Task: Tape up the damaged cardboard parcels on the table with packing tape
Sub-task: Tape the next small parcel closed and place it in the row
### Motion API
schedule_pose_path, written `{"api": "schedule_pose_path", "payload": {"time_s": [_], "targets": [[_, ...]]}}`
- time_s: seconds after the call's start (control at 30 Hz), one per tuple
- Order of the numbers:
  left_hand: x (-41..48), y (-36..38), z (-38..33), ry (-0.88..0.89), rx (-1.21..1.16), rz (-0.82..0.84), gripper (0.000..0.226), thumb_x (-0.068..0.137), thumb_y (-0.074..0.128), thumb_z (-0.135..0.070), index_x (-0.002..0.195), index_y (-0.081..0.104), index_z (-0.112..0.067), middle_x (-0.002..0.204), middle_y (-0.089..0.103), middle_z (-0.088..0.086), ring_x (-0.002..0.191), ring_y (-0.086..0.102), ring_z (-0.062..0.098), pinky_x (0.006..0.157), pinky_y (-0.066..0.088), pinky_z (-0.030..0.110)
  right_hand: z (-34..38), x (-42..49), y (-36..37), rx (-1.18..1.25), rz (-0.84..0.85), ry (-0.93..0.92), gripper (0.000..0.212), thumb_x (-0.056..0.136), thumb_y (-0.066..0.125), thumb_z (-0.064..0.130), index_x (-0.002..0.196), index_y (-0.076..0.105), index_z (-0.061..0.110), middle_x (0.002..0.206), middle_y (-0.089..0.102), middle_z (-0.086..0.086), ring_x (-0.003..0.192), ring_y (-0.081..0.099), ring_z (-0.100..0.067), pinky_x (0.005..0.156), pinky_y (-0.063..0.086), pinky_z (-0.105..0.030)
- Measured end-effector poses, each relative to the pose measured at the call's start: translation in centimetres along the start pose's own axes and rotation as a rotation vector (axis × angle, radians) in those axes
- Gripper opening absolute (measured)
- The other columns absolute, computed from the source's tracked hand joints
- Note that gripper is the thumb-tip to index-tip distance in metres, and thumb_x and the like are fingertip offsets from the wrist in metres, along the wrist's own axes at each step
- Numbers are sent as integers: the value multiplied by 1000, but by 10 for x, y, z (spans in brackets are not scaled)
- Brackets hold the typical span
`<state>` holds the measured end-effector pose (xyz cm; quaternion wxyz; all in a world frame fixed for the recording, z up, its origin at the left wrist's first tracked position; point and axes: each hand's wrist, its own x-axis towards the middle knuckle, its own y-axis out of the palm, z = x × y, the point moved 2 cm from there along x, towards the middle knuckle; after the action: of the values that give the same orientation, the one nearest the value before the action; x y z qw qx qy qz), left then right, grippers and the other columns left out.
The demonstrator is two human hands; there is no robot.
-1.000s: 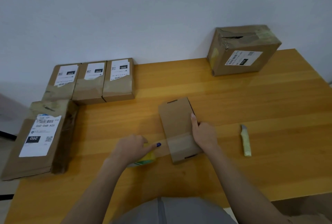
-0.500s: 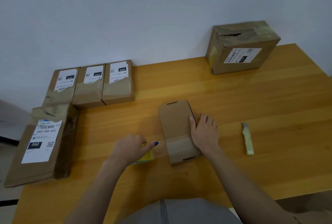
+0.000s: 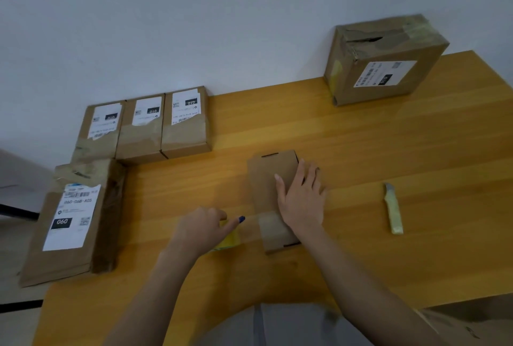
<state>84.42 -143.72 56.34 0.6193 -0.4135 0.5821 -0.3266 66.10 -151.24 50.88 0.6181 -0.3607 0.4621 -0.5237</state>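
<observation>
Strip risk: The strip across the near end of the parcel looks only partly pressed. If you tug the roll before rubbing it down, it could lift or wrinkle.
Slack risk: Between roll and parcel the tape is too clear to make out. If it sags, it may catch on the table or fold on itself.
Slip risk: The parcel looks light and thin. A sideways pull from your left could drag it from under your palm, so bear down.
Cut risk: The knife lies well apart on your right. Reaching for it would lift the only hand pinning the parcel.
Left hand: Curled round the yellow roll, just left of the parcel, with one blue-nailed finger pointing towards it.
Right hand: Flat, with fingers straight and spread, pressing the parcel's right side.
Parcel place: Mid-table, just before you, with its long side running away from you.
Parcel look: Plain brown card with no label showing, a dark slot at each end and a paler tape band near you. You cannot make out any damage from here.
Box: It sits at the far right, and its top is torn open.
</observation>
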Motion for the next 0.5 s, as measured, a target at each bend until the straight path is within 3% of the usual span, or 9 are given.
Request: {"api": "schedule_pose_path", "payload": {"time_s": [0.17, 0.27, 0.33, 0.4, 0.5], "targets": [[-2, 2, -1, -27, -9, -2, 54, 96, 30, -60, 117, 63, -23, 67, 51, -7, 66, 56, 14, 50, 42, 24, 8, -3, -1, -91, -55, -60, 68, 100, 29, 49, 152, 17, 8, 157, 17, -22, 144, 19, -39, 103, 31, -64], [-2, 1, 1, -53, -19, -29, 54, 96, 31, -60, 116, 64, -23, 71, 54, -4, 68, 57, 16, 50, 42, 25, 28, -8, 7, -81, 18, -153, 63, 103, 27, 40, 153, 6, 8, 160, -3, -18, 148, 1, -34, 112, 14, -65], [-1, 1, 2, -48, -31, -35, 53, 95, 33, -60, 115, 65, -22, 69, 54, -4, 66, 55, 16, 49, 40, 25, 37, -16, 12, -6, 14, -132, 62, 102, 25, 42, 151, 22, 4, 158, 11, -21, 147, 12, -34, 114, 11, -65], [-1, 2, 2, -41, -42, -31, 53, 95, 33, -60, 110, 66, -21, 62, 49, -6, 62, 53, 16, 46, 37, 25, 39, -19, 21, -40, -33, -136, 68, 98, 20, 49, 145, 37, 3, 152, 29, -23, 142, 28, -37, 112, 19, -63], [-1, 2, 4, -37, -44, -23, 53, 94, 34, -60, 106, 66, -19, 58, 45, -6, 60, 51, 15, 44, 35, 24, 41, -19, 27, -72, -38, -142, 72, 96, 17, 54, 145, 37, 4, 150, 32, -24, 140, 32, -38, 111, 22, -63]]}}
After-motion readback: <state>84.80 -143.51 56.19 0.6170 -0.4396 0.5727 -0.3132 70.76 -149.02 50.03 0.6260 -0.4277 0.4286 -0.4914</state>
